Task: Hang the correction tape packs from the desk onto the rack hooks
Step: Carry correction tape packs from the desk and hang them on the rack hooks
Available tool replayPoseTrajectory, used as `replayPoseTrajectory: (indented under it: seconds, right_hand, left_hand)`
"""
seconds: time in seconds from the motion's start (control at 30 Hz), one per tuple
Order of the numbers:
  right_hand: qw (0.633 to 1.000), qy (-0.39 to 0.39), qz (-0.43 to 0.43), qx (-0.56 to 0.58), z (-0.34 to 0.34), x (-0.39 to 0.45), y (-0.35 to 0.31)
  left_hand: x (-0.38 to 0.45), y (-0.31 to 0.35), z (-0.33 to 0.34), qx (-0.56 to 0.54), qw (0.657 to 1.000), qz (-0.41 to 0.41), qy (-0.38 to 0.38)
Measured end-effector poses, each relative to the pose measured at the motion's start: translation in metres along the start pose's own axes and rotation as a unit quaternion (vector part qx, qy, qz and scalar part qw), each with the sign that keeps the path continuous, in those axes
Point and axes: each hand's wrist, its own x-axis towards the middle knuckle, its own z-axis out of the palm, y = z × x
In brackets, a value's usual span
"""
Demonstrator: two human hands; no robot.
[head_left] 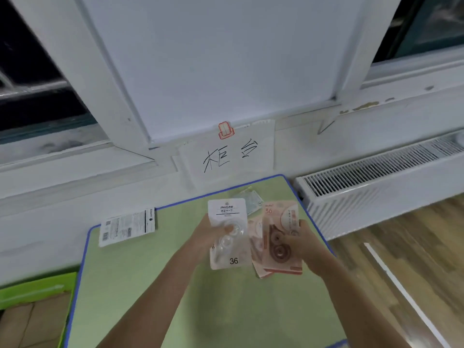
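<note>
A white correction tape pack [127, 226] lies face down at the far left edge of the green counter [140, 285], its barcode side up, one end overhanging toward the white wall. Over the middle of the counter, the person's left hand [206, 236] grips a white pack [229, 233] printed "36", thumb curled across its clear blister, holding it upright above the surface. Just beside it, the right hand [302, 243] pinches a fan of pink packs [280, 238], fingers wrapped round their right edge; how many packs are in the fan cannot be told. The white pack and the pink ones overlap slightly between the two hands. Behind them, a pale, bluish pack [251, 200] rests flat near the counter's far edge. On the wall above, a handwritten paper sign [227, 155] hangs under a red clip [225, 130]. To the right, a white radiator [371, 182] runs along the wall above the wooden floor [411, 249].
</note>
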Motion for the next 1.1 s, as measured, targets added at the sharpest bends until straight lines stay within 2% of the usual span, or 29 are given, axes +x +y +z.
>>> replayPoseTrajectory:
  seconds: [0.13, 0.23, 0.43, 0.6, 0.73, 0.83, 1.1]
  right_hand:
    - [0.993, 0.048, -0.038, 0.096, -0.015, -0.056, -0.003]
    - [0.98, 0.134, -0.064, 0.134, -0.036, -0.107, -0.001]
    - [0.924, 0.293, -0.119, 0.214, -0.091, -0.235, 0.026]
    - [0.859, 0.415, -0.125, 0.273, -0.149, -0.351, 0.084]
    - [0.812, 0.486, -0.131, 0.295, -0.192, -0.458, 0.142]
    - [0.78, 0.535, -0.139, 0.295, -0.219, -0.543, 0.186]
    - [0.674, 0.661, -0.127, 0.305, -0.276, -0.743, 0.292]
  left_hand:
    - [-0.011, 0.027, 0.023, 0.047, 0.992, 0.044, -0.105]
    - [-0.023, 0.042, 0.06, 0.077, 0.978, 0.065, -0.181]
    - [-0.063, 0.05, 0.18, 0.097, 0.931, 0.083, -0.343]
    - [-0.121, 0.035, 0.305, 0.142, 0.865, 0.07, -0.476]
    - [-0.199, 0.004, 0.412, 0.162, 0.82, 0.066, -0.545]
    - [-0.272, -0.02, 0.486, 0.163, 0.765, 0.071, -0.62]
    - [-0.432, -0.091, 0.665, 0.185, 0.647, 0.061, -0.737]
